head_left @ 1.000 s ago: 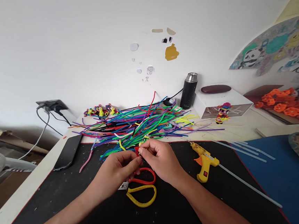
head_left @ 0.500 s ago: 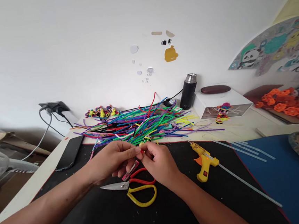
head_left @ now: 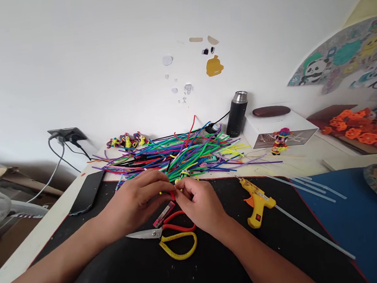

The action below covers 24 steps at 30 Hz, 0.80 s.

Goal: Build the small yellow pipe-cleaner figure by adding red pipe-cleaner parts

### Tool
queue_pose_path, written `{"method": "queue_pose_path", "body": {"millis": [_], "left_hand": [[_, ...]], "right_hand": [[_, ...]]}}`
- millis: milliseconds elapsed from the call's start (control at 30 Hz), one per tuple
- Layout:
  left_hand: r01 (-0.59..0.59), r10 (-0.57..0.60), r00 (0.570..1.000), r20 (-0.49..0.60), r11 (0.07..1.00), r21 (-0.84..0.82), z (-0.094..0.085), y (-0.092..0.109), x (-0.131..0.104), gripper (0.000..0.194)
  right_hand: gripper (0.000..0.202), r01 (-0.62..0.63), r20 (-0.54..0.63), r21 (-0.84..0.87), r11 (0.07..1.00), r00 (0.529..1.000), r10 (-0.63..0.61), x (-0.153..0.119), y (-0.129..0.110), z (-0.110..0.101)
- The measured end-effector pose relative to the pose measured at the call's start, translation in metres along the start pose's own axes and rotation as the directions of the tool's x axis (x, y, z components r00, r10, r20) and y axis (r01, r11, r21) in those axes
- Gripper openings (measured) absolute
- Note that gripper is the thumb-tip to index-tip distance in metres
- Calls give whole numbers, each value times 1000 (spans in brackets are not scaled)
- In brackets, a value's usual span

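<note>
Between my two hands, above the black mat [head_left: 219,262], is a small red piece [head_left: 172,195]. My left hand [head_left: 137,203] pinches it from the left, and my right hand [head_left: 202,202] closes on it from the right with thumb and forefinger. Just behind the fingertips stands a small figure [head_left: 184,173] in yellow, green and black, partly hidden. Scissors [head_left: 179,246] with one red and one yellow handle lie below my hands, blades pointing left. Beside them is a small pink packet [head_left: 163,214].
A heap of coloured pipe cleaners [head_left: 176,153] spreads along the wall. The phone [head_left: 87,193] lies left; the yellow glue gun [head_left: 258,201] lies right. A black flask [head_left: 237,114] and white box [head_left: 281,126] stand behind, near glue sticks [head_left: 311,186].
My left hand has turned, its fingers now arched over the red piece, and more of the pink packet shows. My right hand has barely moved.
</note>
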<state>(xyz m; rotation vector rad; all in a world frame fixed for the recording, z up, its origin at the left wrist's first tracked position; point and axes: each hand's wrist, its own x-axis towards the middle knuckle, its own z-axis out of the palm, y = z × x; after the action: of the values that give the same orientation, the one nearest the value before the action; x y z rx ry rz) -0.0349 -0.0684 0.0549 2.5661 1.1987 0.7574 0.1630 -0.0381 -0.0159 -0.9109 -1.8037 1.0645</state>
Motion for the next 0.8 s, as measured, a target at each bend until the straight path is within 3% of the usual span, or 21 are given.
{"method": "queue_pose_path", "body": {"millis": [167, 300, 400, 633, 700, 800], "left_hand": [[245, -248, 969, 3, 955, -166, 1, 0, 8, 15], [497, -492, 862, 120, 777, -386, 1, -1, 17, 24], [618, -584, 771, 255, 587, -522, 6, -4, 23, 32], [607, -666, 617, 419, 64, -792, 30, -15, 18, 39], [574, -662, 609, 437, -13, -819, 33, -15, 16, 40], [542, -641, 638, 426, -19, -840, 33, -14, 11, 37]], "right_hand": [[13, 55, 11, -62, 997, 998, -55, -1, 0, 2], [22, 97, 18, -84, 992, 995, -95, -3, -1, 3], [20, 102, 18, -89, 991, 995, -100, -3, -1, 3], [18, 71, 40, -26, 997, 997, -70, -3, 0, 4], [18, 60, 40, -4, 998, 997, -60, -3, -1, 5], [19, 39, 29, 40, 998, 999, -40, -3, -4, 3]]}}
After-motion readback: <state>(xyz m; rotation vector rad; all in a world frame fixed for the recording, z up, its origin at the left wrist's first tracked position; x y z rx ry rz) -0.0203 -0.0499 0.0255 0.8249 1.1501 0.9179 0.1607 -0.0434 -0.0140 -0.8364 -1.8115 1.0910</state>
